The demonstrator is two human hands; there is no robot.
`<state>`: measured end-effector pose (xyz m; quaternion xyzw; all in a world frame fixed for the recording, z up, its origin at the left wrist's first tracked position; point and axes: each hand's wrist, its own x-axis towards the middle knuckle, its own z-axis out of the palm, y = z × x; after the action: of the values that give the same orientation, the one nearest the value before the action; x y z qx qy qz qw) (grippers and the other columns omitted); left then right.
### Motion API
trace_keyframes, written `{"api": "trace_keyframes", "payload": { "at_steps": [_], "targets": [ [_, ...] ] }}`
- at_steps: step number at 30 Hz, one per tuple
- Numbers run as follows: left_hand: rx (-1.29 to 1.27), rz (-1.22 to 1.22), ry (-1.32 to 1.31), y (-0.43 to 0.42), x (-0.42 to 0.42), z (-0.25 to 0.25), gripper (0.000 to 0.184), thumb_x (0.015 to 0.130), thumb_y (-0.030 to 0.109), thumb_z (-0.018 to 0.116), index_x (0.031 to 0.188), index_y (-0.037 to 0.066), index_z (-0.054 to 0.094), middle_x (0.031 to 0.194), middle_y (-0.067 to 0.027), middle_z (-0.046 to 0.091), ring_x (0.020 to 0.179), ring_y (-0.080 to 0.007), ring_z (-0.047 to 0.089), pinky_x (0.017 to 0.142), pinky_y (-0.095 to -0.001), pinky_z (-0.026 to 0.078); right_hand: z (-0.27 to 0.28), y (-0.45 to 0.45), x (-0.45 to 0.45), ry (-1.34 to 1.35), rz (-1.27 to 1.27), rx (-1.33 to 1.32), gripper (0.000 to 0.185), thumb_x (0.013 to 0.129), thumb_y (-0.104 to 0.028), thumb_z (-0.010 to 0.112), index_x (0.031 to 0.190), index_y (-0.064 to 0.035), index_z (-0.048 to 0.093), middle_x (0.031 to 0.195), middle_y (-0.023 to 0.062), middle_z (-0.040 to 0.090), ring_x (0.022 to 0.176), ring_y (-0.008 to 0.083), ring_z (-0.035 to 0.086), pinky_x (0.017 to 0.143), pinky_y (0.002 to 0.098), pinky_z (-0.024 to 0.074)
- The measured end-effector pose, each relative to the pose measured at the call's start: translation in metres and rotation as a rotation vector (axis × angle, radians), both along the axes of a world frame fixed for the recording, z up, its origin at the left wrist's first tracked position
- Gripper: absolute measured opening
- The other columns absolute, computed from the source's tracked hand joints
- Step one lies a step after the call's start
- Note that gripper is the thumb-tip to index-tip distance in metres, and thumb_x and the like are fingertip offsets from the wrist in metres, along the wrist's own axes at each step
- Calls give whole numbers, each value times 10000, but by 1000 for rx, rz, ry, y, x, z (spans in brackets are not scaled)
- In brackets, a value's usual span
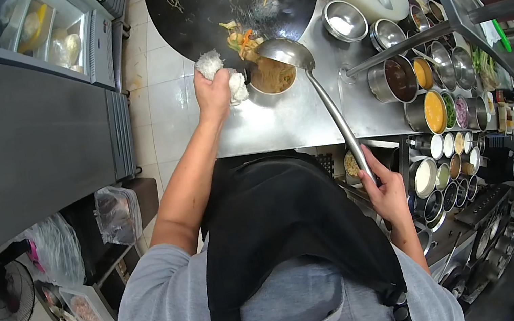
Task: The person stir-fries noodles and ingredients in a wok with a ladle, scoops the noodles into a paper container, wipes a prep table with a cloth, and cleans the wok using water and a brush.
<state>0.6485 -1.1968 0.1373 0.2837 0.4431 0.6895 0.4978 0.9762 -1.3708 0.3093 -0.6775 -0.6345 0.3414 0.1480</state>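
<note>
Shiny steel covers the counter (238, 133) under the left hand (214, 98). That hand is closed tight on a white cloth (210, 64), with a big black wok (195, 23) just ahead of it. The right hand (386, 189) is wrapped around a long ladle (332, 108). Its round end is over a bowl (273, 93) of brown food, just right of the left hand.

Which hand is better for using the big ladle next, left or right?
Probably the right hand: it grips the ladle by the handle, and the scoop reaches the near edge of the wok. The left hand is busy holding a white cloth there.
</note>
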Motion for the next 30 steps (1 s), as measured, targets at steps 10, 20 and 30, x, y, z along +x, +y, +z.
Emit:
{"api": "trace_keyframes", "payload": {
  "at_steps": [10, 20, 30],
  "targets": [
    [19, 0, 34, 4, -1, 1, 382, 784, -29, 534, 1166, -17, 529, 1013, -69, 622, 840, -148, 620, 746, -296, 534, -50, 69, -34, -113, 26, 130, 503, 915, -185, 646, 1404, -162, 529, 695, 219, 624, 493, 295, 549, 560, 359, 466],
    [12, 1, 8, 6, -6, -4, 387, 802, -28, 538, 1187, -24, 499, 985, -80, 607, 801, -149, 619, 709, -294, 538, -82, 57, -17, -81, 194, 264, 532, 904, -157, 645, 1418, -164, 511, 778, 231, 625, 613, 350, 591, 620, 358, 493],
    [-41, 19, 21, 3, -8, -1, 383, 804, -17, 544, 1184, -22, 500, 964, -82, 619, 772, -156, 638, 690, -300, 551, -59, 10, 17, -132, 198, 271, 536, 884, -107, 664, 1402, -135, 531, 832, 199, 673, 641, 316, 634, 635, 368, 517]
  ]
}}
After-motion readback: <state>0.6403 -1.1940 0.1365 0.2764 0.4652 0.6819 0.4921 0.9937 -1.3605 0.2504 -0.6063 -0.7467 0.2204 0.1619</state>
